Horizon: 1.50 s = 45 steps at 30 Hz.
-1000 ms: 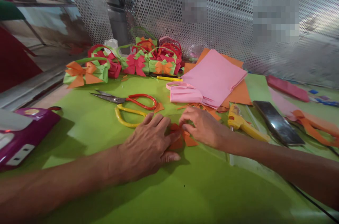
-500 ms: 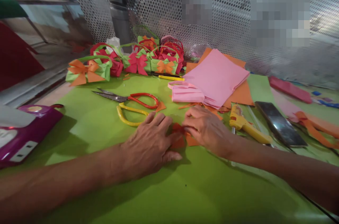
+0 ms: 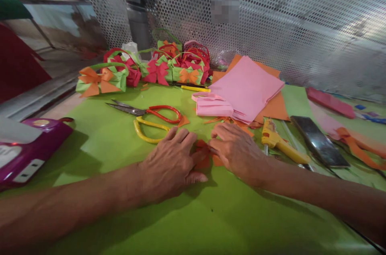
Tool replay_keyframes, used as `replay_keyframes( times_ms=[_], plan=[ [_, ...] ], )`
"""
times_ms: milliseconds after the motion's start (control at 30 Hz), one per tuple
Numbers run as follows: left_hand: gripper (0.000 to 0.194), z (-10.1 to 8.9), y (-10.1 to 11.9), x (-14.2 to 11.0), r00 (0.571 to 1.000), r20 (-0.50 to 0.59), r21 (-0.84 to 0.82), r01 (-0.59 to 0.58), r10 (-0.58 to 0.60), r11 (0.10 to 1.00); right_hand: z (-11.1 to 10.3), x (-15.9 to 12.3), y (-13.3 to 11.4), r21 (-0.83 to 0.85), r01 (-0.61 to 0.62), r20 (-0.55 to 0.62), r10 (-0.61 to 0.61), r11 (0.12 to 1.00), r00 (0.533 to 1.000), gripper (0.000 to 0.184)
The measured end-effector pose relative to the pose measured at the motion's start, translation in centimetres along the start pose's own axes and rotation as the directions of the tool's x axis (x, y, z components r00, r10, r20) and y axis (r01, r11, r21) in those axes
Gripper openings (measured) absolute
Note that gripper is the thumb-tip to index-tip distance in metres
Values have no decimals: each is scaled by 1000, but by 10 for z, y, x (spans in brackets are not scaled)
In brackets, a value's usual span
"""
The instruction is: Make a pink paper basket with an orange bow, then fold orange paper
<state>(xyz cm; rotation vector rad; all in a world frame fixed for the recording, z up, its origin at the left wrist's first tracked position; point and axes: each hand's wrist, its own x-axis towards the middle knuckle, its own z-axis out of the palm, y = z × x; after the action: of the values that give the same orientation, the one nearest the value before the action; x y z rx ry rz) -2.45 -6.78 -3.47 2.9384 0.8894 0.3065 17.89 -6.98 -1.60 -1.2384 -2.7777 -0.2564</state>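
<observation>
A folded piece of orange paper [image 3: 204,161] lies on the green tabletop between my two hands, partly covered by fingers. My left hand [image 3: 172,162] rests flat from the left with its fingers stretched out. Its index finger touches the orange paper, and the thumb lies apart, nearer to me. From the right, my right hand [image 3: 232,148] bends its fingers in a pinch on the paper's right part; the fingertips are partly hidden. Beyond my left hand lie open scissors [image 3: 141,111] with one red and one yellow handle.
Small paper baskets with bows [image 3: 101,80] stand at the back, before a grey bottle [image 3: 137,20] and a perforated metal panel. Pink sheets [image 3: 245,84] lie behind my right hand. To the right are a yellow glue gun [image 3: 282,146] and a phone [image 3: 319,140]; a purple device [image 3: 45,142] sits left.
My right hand has shifted slightly and its wrist has turned a little, covering more of the orange paper's right part. My left hand has stayed in place.
</observation>
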Motion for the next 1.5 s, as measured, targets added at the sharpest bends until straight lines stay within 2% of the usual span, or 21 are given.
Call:
replay_keyframes(
  times_ms=[200,433,733,1067,1300,1500],
  plan=[
    [58,1,-1,0,1000,-19,8,-11,11,1000,-1,2,-3,-7,21,-27,-21,1000,999,17],
    [56,2,-1,0,999,-48,48,-14,16,999,-3,4,-5,-31,59,-27,-60,998,998,14],
    [54,2,0,0,1000,3,45,8,-8,999,-2,5,-1,-42,75,-6,-76,996,997,14],
    [52,1,0,0,1000,1,39,1,-1,999,-4,2,1,-133,210,1,-211,969,977,12],
    [53,-1,0,1,999,31,74,5,-8,997,-2,1,1,-186,273,-35,-284,944,958,16],
    [55,-3,2,1,999,35,87,-11,8,996,-5,1,-2,-184,275,21,-276,944,961,16]
  ],
)
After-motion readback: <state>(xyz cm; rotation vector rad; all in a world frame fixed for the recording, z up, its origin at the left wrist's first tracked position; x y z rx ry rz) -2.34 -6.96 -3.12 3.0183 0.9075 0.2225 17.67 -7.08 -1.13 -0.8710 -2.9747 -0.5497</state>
